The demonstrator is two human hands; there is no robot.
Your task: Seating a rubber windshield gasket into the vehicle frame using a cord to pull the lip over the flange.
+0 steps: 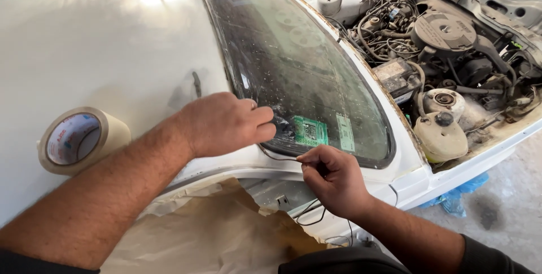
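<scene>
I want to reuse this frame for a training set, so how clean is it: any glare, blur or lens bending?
Head view: daylight glare whitens the car roof; the windshield is dusty and speckled; left hand, right hand and masking tape roll look sharp; the wide lens curves the edges.

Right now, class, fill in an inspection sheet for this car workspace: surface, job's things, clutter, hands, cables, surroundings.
Surface: white car roof, glossy; dusty, speckled windshield.
Job's things: thin black wire along the windshield's lower edge; masking tape roll resting on the roof; brown masking paper over the side opening.
Clutter: green sticker and pale sticker on the glass.
Hands: left hand pressing at the glass edge; right hand pinching the wire.
Cables: loose black wires below the right hand.
Surroundings: open engine bay; concrete floor; blue plastic under the car.
</scene>
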